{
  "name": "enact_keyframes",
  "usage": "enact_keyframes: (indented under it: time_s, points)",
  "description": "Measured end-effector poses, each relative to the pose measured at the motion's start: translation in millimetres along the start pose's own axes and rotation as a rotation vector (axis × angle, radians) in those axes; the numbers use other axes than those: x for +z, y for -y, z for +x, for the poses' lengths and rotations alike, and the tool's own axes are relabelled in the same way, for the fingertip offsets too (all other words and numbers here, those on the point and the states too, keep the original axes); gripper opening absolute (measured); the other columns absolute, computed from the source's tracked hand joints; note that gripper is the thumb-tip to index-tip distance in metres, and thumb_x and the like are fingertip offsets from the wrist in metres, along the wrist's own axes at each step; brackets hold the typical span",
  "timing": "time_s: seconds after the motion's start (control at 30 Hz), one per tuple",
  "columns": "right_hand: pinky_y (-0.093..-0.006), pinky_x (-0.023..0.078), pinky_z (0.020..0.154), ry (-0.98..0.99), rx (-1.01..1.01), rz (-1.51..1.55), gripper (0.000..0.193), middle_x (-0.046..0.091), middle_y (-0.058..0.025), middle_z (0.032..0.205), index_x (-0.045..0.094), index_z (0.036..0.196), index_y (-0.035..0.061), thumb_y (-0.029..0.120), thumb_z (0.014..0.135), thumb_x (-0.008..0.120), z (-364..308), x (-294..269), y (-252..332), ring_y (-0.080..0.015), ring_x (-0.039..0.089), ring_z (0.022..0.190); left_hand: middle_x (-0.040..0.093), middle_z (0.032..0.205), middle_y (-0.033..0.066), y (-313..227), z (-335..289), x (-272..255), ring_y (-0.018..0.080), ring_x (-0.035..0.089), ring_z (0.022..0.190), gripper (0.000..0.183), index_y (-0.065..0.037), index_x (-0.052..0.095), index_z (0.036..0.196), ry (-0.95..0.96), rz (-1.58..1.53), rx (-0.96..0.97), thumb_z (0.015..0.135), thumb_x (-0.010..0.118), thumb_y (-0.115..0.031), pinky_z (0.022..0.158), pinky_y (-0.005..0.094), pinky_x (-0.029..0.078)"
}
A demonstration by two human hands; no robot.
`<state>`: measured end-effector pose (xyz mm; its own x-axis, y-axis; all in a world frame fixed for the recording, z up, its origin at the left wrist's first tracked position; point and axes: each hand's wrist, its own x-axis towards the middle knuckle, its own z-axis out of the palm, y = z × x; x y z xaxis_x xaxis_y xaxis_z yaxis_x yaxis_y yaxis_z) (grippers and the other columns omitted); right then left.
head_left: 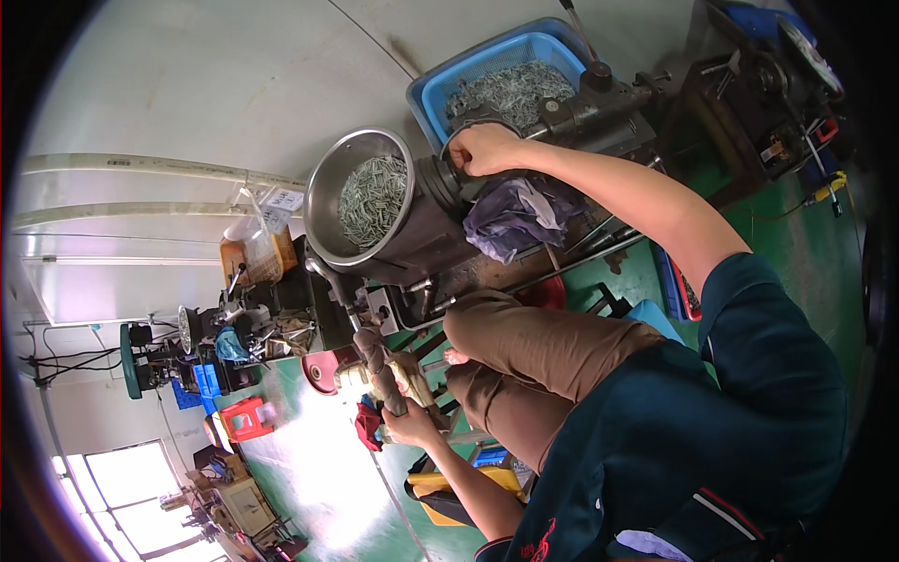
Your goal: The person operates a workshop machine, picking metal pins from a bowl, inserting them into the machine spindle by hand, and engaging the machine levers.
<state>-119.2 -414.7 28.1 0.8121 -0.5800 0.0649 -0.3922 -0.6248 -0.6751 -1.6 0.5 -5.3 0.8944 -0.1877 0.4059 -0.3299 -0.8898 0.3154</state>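
Note:
My left hand (409,426) is closed around the lower end of a cloth-wrapped lever (376,367) on a small bench lathe (417,244). At the lathe's dark round chuck (442,184), my right hand (484,148) has its fingers bent together; whatever they pinch is hidden. On top of the machine sits a steel bowl (316,220) with many small metal pins (373,201). Just below my right hand lies a crumpled purple-grey rag (521,217). Behind that hand, a blue basket (435,98) contains a heap of similar metal pieces (513,92).
My knees (506,328) are close to the bench's front edge. Another machine (768,103) stands at the far right. Toward the left are more bench machines (243,323), a red stool (245,420) and an orange container (257,255). A yellow crate (449,496) is under my left arm.

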Motion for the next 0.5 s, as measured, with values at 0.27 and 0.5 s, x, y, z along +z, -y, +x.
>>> enact_keyframes:
  time_s: [0.27,0.5]
  points:
    - [-0.0368,0.043,0.062,-0.002,-0.003,-0.021,0.014,0.059,-0.0079,0.069,0.057,0.067,0.0094,0.008,0.054,0.051,-0.6,1.6,-0.1,-0.0264,0.057,0.072,0.055,0.061,0.0184,1.6,0.1,0.2,0.0367,0.054,0.057,0.027,0.0,0.057,0.073,-0.005,0.026,0.0,0.058,0.057,-0.023,0.052,0.0448,0.04]
    - [-0.0368,0.043,0.062,-0.014,-0.017,-0.043,0.014,0.059,-0.0081,0.067,0.057,0.067,0.0093,0.009,0.054,0.052,-1.2,2.2,0.4,-0.0267,0.057,0.071,0.055,0.062,0.0188,4.1,0.0,2.0,0.0368,0.054,0.057,0.029,0.0,0.057,0.074,-0.006,0.034,0.003,0.057,0.057,-0.024,0.052,0.0449,0.04]
